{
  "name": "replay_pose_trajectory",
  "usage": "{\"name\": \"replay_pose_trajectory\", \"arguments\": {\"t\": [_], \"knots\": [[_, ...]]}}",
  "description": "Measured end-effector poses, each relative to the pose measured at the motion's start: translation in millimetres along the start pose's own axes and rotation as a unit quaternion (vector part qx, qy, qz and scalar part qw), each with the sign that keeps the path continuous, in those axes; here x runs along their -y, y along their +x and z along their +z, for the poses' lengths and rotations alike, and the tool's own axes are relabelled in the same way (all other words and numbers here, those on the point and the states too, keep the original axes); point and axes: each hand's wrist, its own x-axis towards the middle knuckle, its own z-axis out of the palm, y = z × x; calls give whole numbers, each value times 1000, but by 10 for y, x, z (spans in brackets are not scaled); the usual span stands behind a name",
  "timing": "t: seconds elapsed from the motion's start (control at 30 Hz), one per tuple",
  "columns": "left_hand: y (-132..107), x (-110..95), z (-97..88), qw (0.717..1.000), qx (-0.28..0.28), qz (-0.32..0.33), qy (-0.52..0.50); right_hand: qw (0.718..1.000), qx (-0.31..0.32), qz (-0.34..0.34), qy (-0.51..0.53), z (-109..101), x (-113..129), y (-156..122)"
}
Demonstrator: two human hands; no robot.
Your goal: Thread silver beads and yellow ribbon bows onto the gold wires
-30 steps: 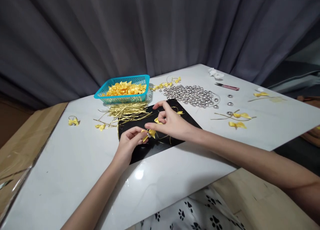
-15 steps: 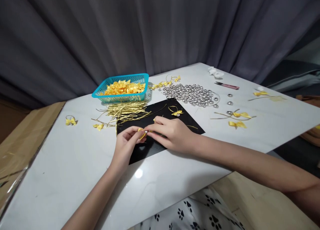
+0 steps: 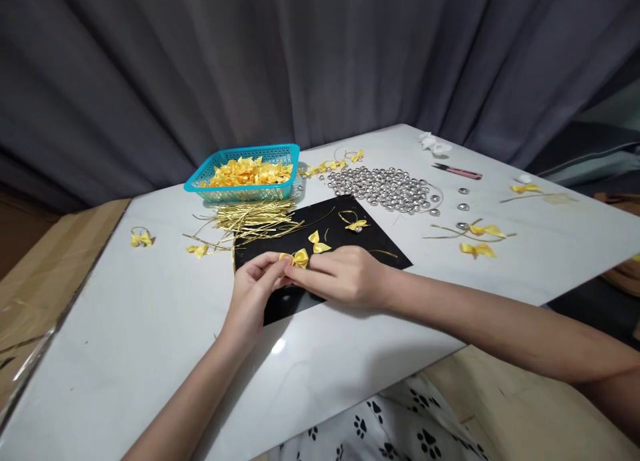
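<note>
Over the black mat, my left hand pinches a small yellow ribbon bow from the left. My right hand meets it at the fingertips, thumb and forefinger closed on the same bow. The fingers hide the bow's lower part and whatever sits at its centre. Just beyond my right knuckles a loose yellow bow lies on the mat. Further back on the mat rests a bow with a looped gold tie and a silver bead.
A turquoise basket of yellow bows stands at the back, gold twist ties piled before it. Silver beads are heaped right of centre. Pink-handled thread snips lie further right, near loose bows. One tied bow lies at left.
The bow between my fingers has turned, so its yellow loops show and the silver bead is hidden. My right fingers have curled in, revealing the loose bow on the mat.
</note>
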Motion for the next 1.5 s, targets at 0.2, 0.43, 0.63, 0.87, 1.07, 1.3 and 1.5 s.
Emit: {"name": "replay_pose_trajectory", "arguments": {"t": [0.2,0.43,0.63,0.87,1.07,1.3,1.5], "knots": [[97,87,-61,999,4,-9,36,927,-133,227,266,-267,-139,123],[149,127,-83,996,-15,15,84,883,-238,232,331,-526,-500,476],[158,149,-88,994,5,55,97,986,4,82,148,-659,-616,593],[248,252,-191,973,-12,144,183,932,350,7,-88,-587,-812,471],[244,263,-197,966,3,143,213,923,373,30,-86,-654,-874,515],[244,261,-198,968,21,140,207,924,361,57,-109,-714,-876,568],[212,172,-173,996,27,77,33,918,172,268,237,-327,-544,276]]}}
